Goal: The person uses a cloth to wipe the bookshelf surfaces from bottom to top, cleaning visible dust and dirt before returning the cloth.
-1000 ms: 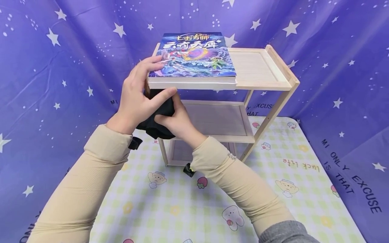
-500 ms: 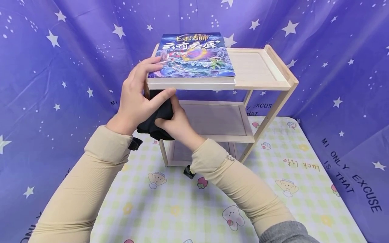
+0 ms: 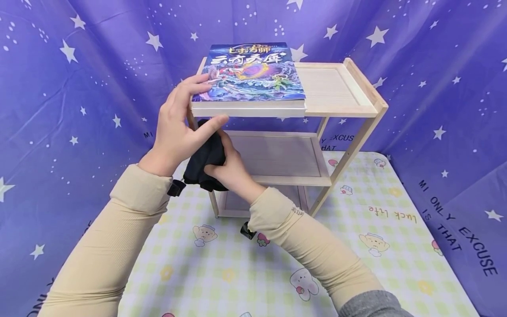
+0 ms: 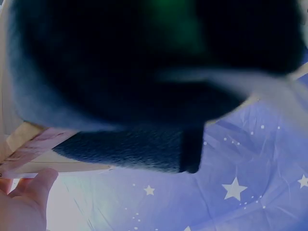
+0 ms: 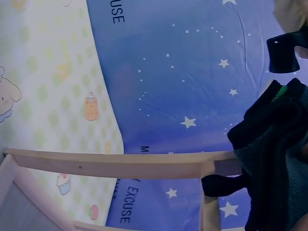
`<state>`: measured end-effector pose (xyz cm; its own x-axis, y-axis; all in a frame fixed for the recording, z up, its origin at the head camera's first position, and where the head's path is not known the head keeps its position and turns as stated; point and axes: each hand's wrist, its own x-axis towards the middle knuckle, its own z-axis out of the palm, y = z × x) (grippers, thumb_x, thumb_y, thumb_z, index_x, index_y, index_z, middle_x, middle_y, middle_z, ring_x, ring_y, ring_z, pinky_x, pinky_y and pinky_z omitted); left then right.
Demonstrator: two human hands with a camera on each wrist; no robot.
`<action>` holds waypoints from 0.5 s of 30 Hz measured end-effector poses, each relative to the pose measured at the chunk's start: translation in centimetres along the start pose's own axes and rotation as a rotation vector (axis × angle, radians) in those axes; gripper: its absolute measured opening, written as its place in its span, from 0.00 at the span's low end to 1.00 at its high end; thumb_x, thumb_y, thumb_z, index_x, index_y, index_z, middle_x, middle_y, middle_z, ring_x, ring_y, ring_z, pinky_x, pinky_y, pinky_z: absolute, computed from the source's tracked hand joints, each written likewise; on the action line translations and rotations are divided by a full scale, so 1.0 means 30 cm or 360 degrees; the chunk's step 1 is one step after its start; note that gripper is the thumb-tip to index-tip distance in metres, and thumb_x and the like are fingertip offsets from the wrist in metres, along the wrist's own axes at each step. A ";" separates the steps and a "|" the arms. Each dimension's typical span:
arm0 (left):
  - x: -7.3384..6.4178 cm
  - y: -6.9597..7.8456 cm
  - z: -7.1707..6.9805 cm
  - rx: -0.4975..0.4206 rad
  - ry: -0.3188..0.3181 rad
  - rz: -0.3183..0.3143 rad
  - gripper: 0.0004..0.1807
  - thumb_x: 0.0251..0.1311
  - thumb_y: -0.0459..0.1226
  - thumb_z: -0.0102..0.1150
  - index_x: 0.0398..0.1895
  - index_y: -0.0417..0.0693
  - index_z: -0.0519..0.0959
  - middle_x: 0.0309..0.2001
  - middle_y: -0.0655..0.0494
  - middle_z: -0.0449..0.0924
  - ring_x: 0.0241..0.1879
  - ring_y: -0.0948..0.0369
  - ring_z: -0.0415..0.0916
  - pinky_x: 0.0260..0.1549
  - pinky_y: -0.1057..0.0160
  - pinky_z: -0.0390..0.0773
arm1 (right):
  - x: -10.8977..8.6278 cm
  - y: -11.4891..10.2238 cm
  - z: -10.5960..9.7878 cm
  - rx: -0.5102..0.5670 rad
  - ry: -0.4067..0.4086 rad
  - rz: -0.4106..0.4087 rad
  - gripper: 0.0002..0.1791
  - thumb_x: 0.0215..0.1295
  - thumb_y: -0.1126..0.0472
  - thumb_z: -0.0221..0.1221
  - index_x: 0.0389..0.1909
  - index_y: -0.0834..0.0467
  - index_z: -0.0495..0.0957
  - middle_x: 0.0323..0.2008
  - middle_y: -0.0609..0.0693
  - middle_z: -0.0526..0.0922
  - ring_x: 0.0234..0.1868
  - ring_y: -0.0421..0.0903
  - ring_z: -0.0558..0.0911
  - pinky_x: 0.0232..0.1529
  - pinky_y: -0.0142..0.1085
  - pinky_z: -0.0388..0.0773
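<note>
A thick book [image 3: 253, 75] with a colourful illustrated cover lies on the left part of the wooden rack's top shelf. My left hand [image 3: 174, 123] rests at its left front corner, with fingertips on the cover and the thumb stretched out just below the front edge. Under that thumb, my right hand [image 3: 233, 169] grips a bunched dark cloth item [image 3: 206, 158] beside the rack's left end. In the right wrist view the cloth item [image 5: 274, 159] shows thick dark edging, a stubby tab and a bit of green. Its exact kind cannot be told. It fills much of the left wrist view, blurred.
The three-tier light wooden rack [image 3: 340, 88] stands on a checked tablecloth [image 3: 222, 273] with cartoon prints. Its middle shelf [image 3: 281, 154] lies right of my right hand. A purple curtain [image 3: 99, 66] with white stars surrounds the table. Black straps [image 3: 176, 188] sit at both wrists.
My right hand has moved slightly down with the dark cloth item, away from the book's underside and my left thumb. The left hand stays on the book.
</note>
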<state>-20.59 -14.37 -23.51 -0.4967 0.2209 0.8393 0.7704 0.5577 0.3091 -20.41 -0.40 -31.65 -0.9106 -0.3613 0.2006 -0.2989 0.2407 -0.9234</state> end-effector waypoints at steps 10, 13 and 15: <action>0.002 -0.003 0.002 0.0018 0.0000 0.0010 0.31 0.55 0.45 0.71 0.59 0.42 0.73 0.66 0.51 0.74 0.43 0.58 0.77 0.40 0.66 0.71 | -0.002 0.050 0.020 0.0021 -0.0016 0.0002 0.51 0.52 0.71 0.60 0.77 0.48 0.50 0.70 0.59 0.68 0.61 0.56 0.73 0.61 0.49 0.69; -0.002 -0.002 0.001 0.0014 -0.0010 -0.0015 0.31 0.55 0.45 0.72 0.59 0.42 0.73 0.66 0.51 0.74 0.24 0.62 0.67 0.28 0.69 0.68 | -0.004 0.058 0.024 0.0030 -0.0017 0.0011 0.51 0.52 0.71 0.60 0.77 0.48 0.50 0.70 0.59 0.69 0.61 0.56 0.74 0.61 0.49 0.69; -0.002 -0.001 0.001 0.0017 -0.0009 -0.0019 0.31 0.54 0.44 0.72 0.59 0.42 0.73 0.66 0.50 0.74 0.22 0.64 0.65 0.26 0.69 0.68 | -0.005 0.059 0.025 0.0027 -0.0017 0.0023 0.51 0.52 0.71 0.60 0.77 0.48 0.51 0.69 0.59 0.69 0.61 0.56 0.74 0.61 0.49 0.69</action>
<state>-20.59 -14.37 -23.59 -0.5080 0.2189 0.8331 0.7601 0.5688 0.3141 -20.59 -0.60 -33.55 -0.9117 -0.3676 0.1835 -0.2805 0.2307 -0.9317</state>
